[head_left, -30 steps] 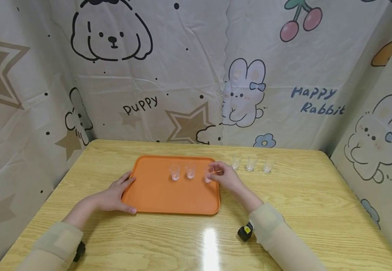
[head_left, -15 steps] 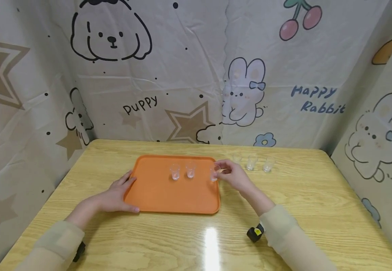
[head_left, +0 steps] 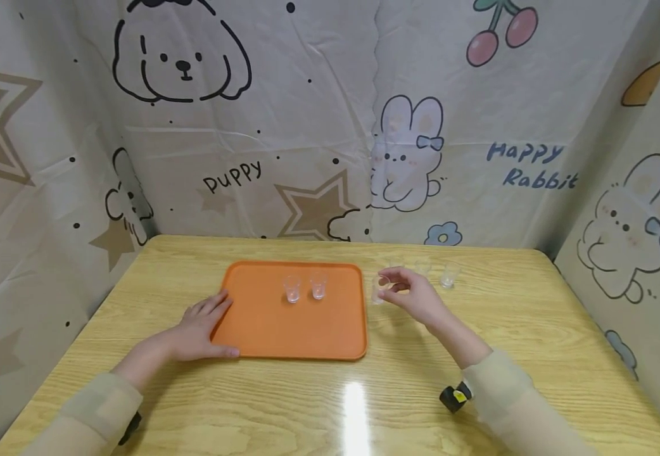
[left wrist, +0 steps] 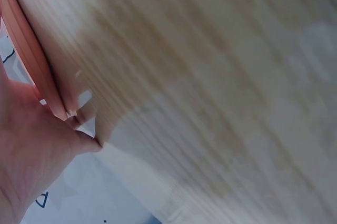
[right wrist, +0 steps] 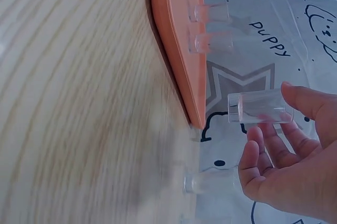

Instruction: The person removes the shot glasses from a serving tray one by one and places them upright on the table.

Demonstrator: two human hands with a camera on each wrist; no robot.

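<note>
My right hand pinches a small clear shot glass near its rim, between thumb and fingers. That glass is upright just beyond the right edge of an orange tray, apart from the tray in the right wrist view. Two more clear glasses stand on the tray, a left one and a right one. My left hand rests at the tray's left side, fingers along the edge and thumb at the near-left corner. In the left wrist view, the tray's rim lies against that hand.
Behind my right hand, several clear glasses stand in a row on the wooden table. The rightmost glass shows plainly; the others are partly hidden by the hand. A printed curtain encloses the table's back and sides.
My right hand has carried the shot glass rightward, from over the tray to past its right edge. The left hand stays at the tray, which has barely moved.
</note>
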